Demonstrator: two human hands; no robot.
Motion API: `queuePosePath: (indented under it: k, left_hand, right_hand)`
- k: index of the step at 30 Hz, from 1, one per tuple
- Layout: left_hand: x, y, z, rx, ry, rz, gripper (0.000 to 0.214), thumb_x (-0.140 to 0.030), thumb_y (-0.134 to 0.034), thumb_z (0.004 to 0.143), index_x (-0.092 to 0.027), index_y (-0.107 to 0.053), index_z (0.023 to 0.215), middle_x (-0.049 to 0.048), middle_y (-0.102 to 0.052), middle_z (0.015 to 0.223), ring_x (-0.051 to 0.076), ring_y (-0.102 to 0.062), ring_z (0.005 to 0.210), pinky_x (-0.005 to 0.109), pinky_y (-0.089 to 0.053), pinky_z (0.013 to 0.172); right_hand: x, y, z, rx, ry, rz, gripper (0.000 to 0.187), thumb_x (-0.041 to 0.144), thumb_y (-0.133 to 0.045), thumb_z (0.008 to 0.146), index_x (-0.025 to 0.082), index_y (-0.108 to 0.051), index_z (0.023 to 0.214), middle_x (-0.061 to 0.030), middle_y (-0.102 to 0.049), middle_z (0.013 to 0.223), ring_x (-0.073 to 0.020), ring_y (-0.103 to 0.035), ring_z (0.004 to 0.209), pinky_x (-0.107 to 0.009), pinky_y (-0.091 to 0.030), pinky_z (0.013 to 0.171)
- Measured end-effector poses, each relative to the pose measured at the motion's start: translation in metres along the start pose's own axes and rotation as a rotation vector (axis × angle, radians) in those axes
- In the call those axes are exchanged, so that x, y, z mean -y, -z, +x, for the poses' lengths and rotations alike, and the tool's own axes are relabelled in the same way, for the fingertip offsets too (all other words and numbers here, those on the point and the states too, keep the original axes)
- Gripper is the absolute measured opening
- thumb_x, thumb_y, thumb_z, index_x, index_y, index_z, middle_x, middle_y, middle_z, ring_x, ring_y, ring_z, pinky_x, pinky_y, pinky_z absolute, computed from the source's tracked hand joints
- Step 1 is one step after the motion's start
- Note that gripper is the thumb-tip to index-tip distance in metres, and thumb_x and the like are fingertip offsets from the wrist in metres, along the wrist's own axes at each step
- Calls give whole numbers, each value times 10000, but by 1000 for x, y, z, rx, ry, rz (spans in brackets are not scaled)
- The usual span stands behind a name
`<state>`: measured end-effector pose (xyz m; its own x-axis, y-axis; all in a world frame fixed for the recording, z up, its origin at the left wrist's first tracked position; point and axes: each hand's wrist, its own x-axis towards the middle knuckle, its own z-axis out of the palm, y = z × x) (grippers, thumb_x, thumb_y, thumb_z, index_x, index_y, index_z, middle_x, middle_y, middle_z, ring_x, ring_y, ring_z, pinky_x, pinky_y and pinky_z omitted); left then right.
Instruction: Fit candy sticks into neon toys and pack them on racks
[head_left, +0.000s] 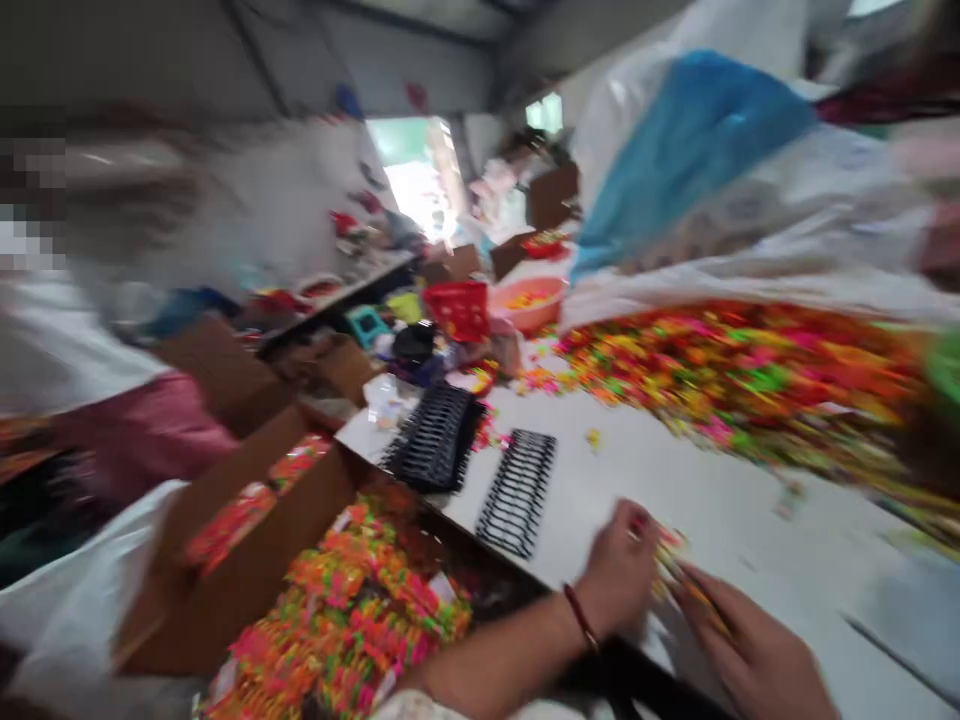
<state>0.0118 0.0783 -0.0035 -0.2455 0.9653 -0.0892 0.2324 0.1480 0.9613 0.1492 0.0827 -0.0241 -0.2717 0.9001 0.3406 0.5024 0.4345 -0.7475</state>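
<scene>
Over the white tabletop [600, 520], my left hand [626, 565] is closed, its fingertips pinching small brightly coloured pieces [670, 542]. My right hand [750, 640] is closed beside it, with a thin yellowish strip [705, 600] between thumb and fingers. Motion blur hides what kind of pieces these are. Left of my hands lies a black ladder-like plastic rack [517, 490]. A stack of similar black racks [435, 435] sits farther left. One small yellow piece [594, 438] rests beyond my left hand.
A large heap of bright small pieces [735, 370] spills from white and blue sacking [697, 150] at right. Below left, a cardboard box [247, 490] holds colourful bundles, with more bundles [352, 600] beside it. A red basket [457, 310] and pink basin [529, 305] stand farther back.
</scene>
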Motion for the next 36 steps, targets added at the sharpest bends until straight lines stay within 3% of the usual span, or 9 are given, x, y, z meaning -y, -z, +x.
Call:
queuePosePath:
  k: [3, 6, 9, 20, 24, 27, 30, 33, 36]
  left_hand:
    - [-7, 11, 5, 7, 2, -15, 115, -306, -444, 908, -211, -461, 845, -38, -472, 727, 107, -465, 668, 223, -415, 650]
    - [-3, 10, 9, 60, 5, -31, 165, -379, -458, 910, -221, -453, 865, -48, -464, 699, 104, -462, 618, 211, -410, 589]
    - [-2, 10, 3, 117, 3, -28, 195, -410, -454, 911, -224, -458, 857, -56, -455, 662, 97, -443, 560, 205, -396, 543]
    - [11, 8, 4, 34, -46, 11, 187, -347, -448, 916, -204, -459, 795, -39, -472, 712, 107, -462, 661, 215, -388, 609]
    - [23, -3, 9, 112, -12, 14, 221, -369, -418, 926, -203, -449, 784, -39, -461, 710, 112, -453, 664, 224, -376, 622]
    - [21, -1, 31, 140, -19, 83, 287, -430, -337, 959, -209, -465, 829, -27, -496, 724, 126, -476, 667, 250, -393, 654]
    - [10, 13, 71, -5, -130, 314, 259, -411, -357, 961, -197, -501, 942, 28, -564, 841, 161, -532, 787, 293, -412, 758]
    - [6, 26, 115, -133, -198, 725, 299, -334, -489, 912, -165, -504, 1159, 133, -539, 1128, 230, -509, 1046, 349, -388, 902]
    - [11, 31, 147, -116, -181, 943, 229, -207, -503, 882, -173, -576, 1097, 140, -538, 1122, 250, -502, 1061, 359, -387, 913]
  right_hand:
    - [13, 3, -3, 48, -88, 178, 369, 473, -526, 865, 196, -742, 978, -92, -753, 982, -241, -709, 903, -326, -571, 804]
    - [13, 3, -4, 38, -205, 303, 308, 417, -587, 866, 188, -734, 1010, -68, -751, 964, -212, -700, 877, -319, -558, 809]
    - [14, 4, -9, 25, -233, 364, 276, 384, -620, 860, 189, -732, 1021, -57, -746, 953, -195, -689, 852, -314, -549, 793]
    - [27, 10, -10, 122, 94, 46, 248, 250, -463, 943, 187, -691, 1016, -53, -652, 781, -167, -611, 723, -266, -486, 675]
    - [21, 8, -15, 141, 126, -42, 268, 233, -411, 951, 175, -672, 975, -59, -646, 758, -172, -611, 687, -267, -492, 634]
    - [-1, 16, -12, 145, 71, -59, 269, 262, -419, 959, 192, -668, 1032, -64, -692, 837, -176, -658, 755, -273, -534, 688]
    - [-25, 34, -6, -13, 9, -217, 308, 302, -449, 938, 185, -642, 1147, -110, -694, 1048, -227, -676, 924, -336, -560, 792]
    - [-37, 47, -4, -160, -50, -420, 378, 293, -441, 911, 174, -595, 1236, -152, -603, 1256, -271, -661, 998, -383, -572, 777]
    - [-34, 37, -10, -78, 36, -372, 309, 265, -428, 904, 204, -635, 1125, -116, -655, 1136, -238, -679, 924, -339, -577, 731]
